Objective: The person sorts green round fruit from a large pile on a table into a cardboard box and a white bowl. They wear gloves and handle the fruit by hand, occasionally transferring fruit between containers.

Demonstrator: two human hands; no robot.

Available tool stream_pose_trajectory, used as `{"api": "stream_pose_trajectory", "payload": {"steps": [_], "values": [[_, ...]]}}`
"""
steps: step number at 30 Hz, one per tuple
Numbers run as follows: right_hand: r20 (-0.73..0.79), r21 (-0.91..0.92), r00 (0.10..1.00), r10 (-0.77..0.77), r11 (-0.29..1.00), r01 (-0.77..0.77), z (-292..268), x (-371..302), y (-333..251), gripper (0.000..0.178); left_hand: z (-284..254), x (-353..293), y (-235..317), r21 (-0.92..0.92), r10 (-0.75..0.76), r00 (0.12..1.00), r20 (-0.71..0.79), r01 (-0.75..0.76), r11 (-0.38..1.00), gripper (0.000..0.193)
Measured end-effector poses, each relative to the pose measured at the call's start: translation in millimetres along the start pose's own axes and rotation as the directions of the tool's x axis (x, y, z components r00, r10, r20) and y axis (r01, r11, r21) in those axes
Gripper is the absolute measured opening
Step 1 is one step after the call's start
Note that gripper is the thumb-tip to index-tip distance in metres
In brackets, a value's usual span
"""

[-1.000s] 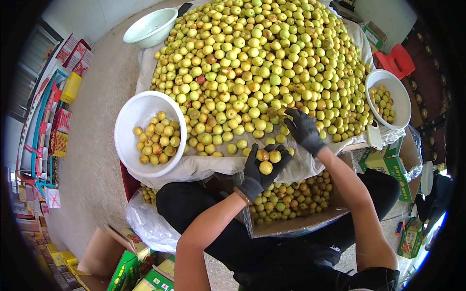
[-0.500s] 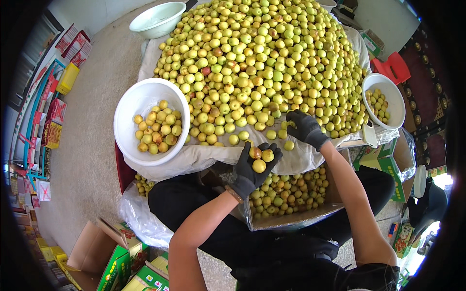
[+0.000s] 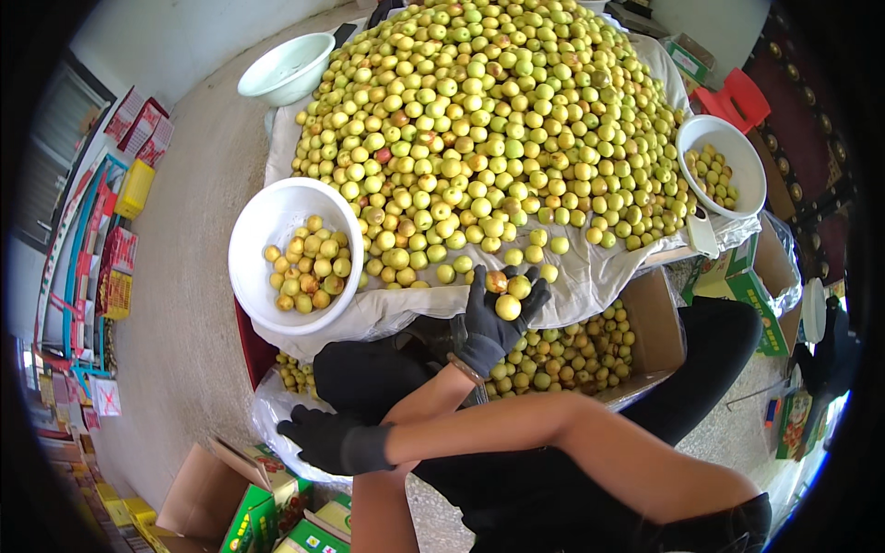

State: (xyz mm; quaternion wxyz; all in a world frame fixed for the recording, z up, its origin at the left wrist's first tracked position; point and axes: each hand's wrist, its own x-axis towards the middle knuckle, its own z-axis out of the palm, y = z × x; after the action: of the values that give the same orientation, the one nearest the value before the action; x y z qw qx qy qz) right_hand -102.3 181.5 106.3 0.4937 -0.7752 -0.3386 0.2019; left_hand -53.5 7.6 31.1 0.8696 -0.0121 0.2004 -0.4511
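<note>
My left hand, in a dark glove, is palm up at the front edge of the cloth, its fingers curled around three yellow-green jujubes with reddish-brown patches. My right hand, gloved too, reaches across over my left forearm to the lower left, above clear plastic sheeting. Its fingers look bent; anything inside them is hidden. A large heap of jujubes lies on the pale cloth in front of me. Below my left hand, an open cardboard box in my lap area holds more jujubes.
A white basin with jujubes stands left of the heap, another white basin with jujubes at its right. A pale green basin is far left. Open cartons lie lower left; a red stool is at far right.
My right hand has left the heap's front edge and swung across my left forearm to the lower left. My left hand still holds the jujubes. The view has shifted slightly.
</note>
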Motion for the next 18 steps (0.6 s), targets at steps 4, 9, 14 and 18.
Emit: {"api": "stream_pose_trajectory", "payload": {"steps": [4, 9, 14, 18], "values": [[-0.188, -0.289, 0.939, -0.288, 0.93, 0.228, -13.5, -37.0, -34.8, 0.067, -26.3, -7.9, -18.6, 0.081, -0.06, 0.997, -0.04, 0.063, 0.995, 0.039], [-0.615, -0.468, 0.689, -0.382, 0.881, 0.07, -119.3, -154.5, 37.6, 0.037, -44.6, -19.8, 8.0, 0.418, -0.039, 0.994, -0.1, 0.077, 0.905, 0.037], [-0.745, -0.55, 0.667, -0.005, 0.572, -0.609, -178.1, -170.9, 196.7, 0.037, 30.7, -42.4, 131.0, 0.691, 0.769, 0.637, -0.056, -0.531, 0.49, 0.031], [-0.66, -0.749, 0.751, 0.008, 0.076, -0.658, -181.4, -133.5, 229.9, 0.047, 47.2, -52.1, 149.5, 0.466, 0.633, 0.756, -0.164, -0.507, 0.726, 0.037]]}}
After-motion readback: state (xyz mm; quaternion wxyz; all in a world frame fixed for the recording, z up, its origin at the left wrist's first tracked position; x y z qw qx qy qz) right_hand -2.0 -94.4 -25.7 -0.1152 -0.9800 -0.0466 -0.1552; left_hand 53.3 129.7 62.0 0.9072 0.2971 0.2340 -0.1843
